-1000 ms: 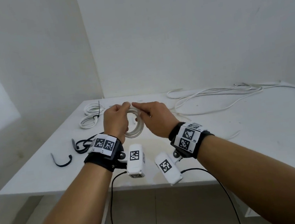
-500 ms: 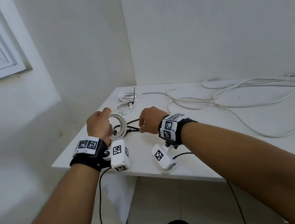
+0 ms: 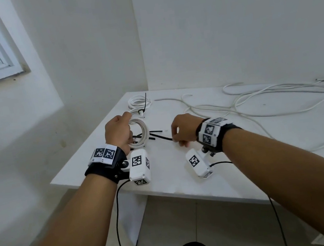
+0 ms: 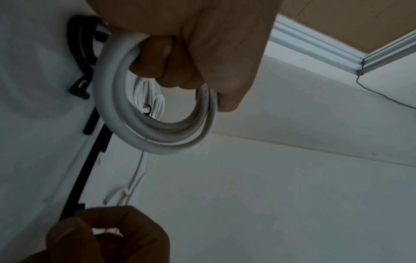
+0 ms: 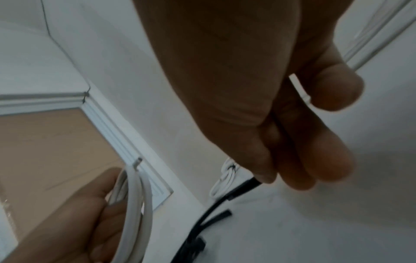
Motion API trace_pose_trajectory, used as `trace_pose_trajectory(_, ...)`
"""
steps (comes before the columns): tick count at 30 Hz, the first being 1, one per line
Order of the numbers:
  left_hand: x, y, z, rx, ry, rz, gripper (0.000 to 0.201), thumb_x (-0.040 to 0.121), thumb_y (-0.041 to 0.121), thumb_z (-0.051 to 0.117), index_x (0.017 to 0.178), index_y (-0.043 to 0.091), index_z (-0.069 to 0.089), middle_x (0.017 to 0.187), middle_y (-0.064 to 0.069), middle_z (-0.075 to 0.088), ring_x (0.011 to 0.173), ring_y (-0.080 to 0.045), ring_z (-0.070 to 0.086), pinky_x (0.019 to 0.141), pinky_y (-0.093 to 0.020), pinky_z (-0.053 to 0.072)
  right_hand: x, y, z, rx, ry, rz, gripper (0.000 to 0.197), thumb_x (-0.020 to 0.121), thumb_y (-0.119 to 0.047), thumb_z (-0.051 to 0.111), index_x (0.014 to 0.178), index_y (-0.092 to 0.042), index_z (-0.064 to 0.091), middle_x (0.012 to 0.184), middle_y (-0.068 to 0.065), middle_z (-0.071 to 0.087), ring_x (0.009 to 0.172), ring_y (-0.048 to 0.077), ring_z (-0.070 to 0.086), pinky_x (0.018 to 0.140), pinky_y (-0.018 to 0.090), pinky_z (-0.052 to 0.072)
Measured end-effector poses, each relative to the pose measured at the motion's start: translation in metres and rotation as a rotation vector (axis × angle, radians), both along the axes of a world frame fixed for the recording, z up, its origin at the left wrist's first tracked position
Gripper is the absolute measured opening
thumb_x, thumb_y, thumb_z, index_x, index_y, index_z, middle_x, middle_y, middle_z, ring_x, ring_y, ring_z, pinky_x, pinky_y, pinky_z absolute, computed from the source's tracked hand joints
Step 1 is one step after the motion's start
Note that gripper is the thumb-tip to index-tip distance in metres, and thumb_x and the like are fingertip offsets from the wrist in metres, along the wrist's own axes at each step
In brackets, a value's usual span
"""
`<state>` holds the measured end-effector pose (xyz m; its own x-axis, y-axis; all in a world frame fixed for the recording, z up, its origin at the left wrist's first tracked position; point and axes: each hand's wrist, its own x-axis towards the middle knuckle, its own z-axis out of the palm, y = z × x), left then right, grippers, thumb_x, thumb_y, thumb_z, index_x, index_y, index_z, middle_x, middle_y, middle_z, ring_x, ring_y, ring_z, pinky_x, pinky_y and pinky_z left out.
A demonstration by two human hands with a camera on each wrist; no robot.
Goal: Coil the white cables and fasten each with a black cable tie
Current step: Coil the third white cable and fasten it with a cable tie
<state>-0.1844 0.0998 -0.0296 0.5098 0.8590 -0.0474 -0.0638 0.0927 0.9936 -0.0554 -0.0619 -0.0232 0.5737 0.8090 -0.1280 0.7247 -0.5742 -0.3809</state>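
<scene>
White coiled cable [image 3: 140, 133] sits gripped in my left hand [image 3: 117, 132], held just above the tabletop [image 3: 185, 173]. My right hand [image 3: 182, 129] pinches one black cable tie [image 3: 160, 137] from the loose ties there. Farther back lies a tied coil [image 3: 139, 103], with uncoiled cables [image 3: 257, 99] beyond.

Bare white table [image 3: 184, 167] in front of both wrists, open for passing. Between left hand [image 3: 117, 132] and right hand [image 3: 182, 129], only a narrow gap, crossed by loose black cable ties [image 3: 154, 133] and the one black tie [image 3: 164, 138] pinched by the right. Behind the held white coil [image 3: 140, 133], a tied coil [image 3: 139, 103] near the far left corner. On the right side, loose white cables [image 3: 257, 99] spread over the table, blocking a low path there.
</scene>
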Motion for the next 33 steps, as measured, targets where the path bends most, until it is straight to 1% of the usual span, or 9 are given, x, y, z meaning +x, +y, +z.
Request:
trace_pose_trajectory(2,0.011,-0.011,0.001,0.003,-0.005,-0.031,0.037,0.083,0.022,0.062,0.062,0.021,0.032,0.056,0.001,0.028,0.037,-0.015,0.023,0.043,-0.02,0.019,0.013,-0.023,0.003,0.025,0.039,-0.062,0.012,0.089,-0.012,0.062,0.086,-0.005,0.07,0.071,0.003,0.076,0.053,0.009,0.067,0.046,0.017,0.048)
trace_pose_trajectory(5,0.035,-0.033,0.002,0.013,-0.003,-0.094,0.035,0.086,0.021,0.061,0.063,0.02,0.035,0.053,0.002,0.028,0.034,-0.013,0.024,0.041,-0.019,0.02,0.034,-0.053,0.004,0.089,0.028,-0.192,0.019,0.089,-0.02,0.062,0.078,-0.006,0.071,0.065,0.001,0.074,0.049,0.011,0.064,0.055,0.022,0.055)
trace_pose_trajectory(8,0.061,-0.061,0.001,0.003,-0.009,-0.184,0.032,0.086,0.02,0.06,0.066,0.022,0.036,0.055,0.002,0.026,0.036,-0.013,0.022,0.043,-0.019,0.018,0.05,-0.078,0.002,0.144,0.02,-0.288,0.017,0.086,-0.019,0.066,0.076,-0.006,0.072,0.065,0.003,0.074,0.056,0.016,0.07,0.062,0.026,0.06)
trace_pose_trajectory(10,0.078,-0.08,0.002,-0.002,-0.004,-0.241,0.033,0.085,0.019,0.06,0.065,0.022,0.035,0.056,0.001,0.025,0.038,-0.014,0.02,0.045,-0.02,0.016,0.059,-0.092,0.001,0.199,-0.005,-0.331,0.01,0.084,-0.011,0.065,0.078,-0.007,0.072,0.067,0.005,0.075,0.062,0.019,0.073,0.056,0.024,0.057)
trace_pose_trajectory(18,0.125,-0.148,0.0,0.022,0.057,-0.466,0.038,0.087,0.02,0.063,0.062,0.021,0.034,0.054,0.002,0.025,0.038,-0.013,0.021,0.046,-0.023,0.016,0.096,-0.12,-0.012,0.616,-0.04,-0.533,0.012,0.082,-0.01,0.064,0.073,-0.017,0.066,0.073,0.006,0.072,0.061,0.018,0.07,0.062,0.029,0.06)
trace_pose_trajectory(21,0.135,-0.159,-0.002,0.038,0.08,-0.51,0.037,0.088,0.02,0.063,0.063,0.022,0.035,0.054,0.003,0.026,0.039,-0.013,0.021,0.043,-0.021,0.016,0.097,-0.123,-0.016,0.78,0.08,-0.575,0.005,0.082,-0.009,0.067,0.078,-0.011,0.068,0.068,0.004,0.072,0.05,0.012,0.067,0.054,0.019,0.054)
trace_pose_trajectory(24,0.142,-0.163,-0.004,0.043,0.102,-0.528,0.033,0.089,0.019,0.061,0.064,0.021,0.039,0.053,0.001,0.029,0.039,-0.012,0.022,0.04,-0.019,0.017,0.092,-0.121,-0.019,0.87,0.319,-0.579,0.003,0.082,-0.004,0.072,0.082,-0.004,0.07,0.07,0.01,0.072,0.054,0.018,0.069,0.057,0.026,0.059)
trace_pose_trajectory(27,0.147,-0.164,-0.008,0.043,0.112,-0.535,0.027,0.091,0.02,0.06,0.069,0.019,0.044,0.052,0.002,0.031,0.039,-0.011,0.022,0.04,-0.019,0.017,0.087,-0.124,-0.018,0.878,0.597,-0.514,0.014,0.087,0.0,0.069,0.098,-0.003,0.063,0.078,0.013,0.068,0.051,0.012,0.066,0.048,0.02,0.051)
trace_pose_trajectory(33,0.15,-0.161,-0.019,-0.039,0.109,-0.626,0.017,0.093,0.02,0.059,0.078,0.013,0.063,0.048,0.004,0.03,0.037,-0.008,0.022,0.039,-0.018,0.016,0.087,-0.137,-0.018,0.843,0.904,-0.406,0.011,0.093,-0.01,0.066,0.083,-0.007,0.063,0.071,0.011,0.069,0.056,0.018,0.067,0.06,0.029,0.056)
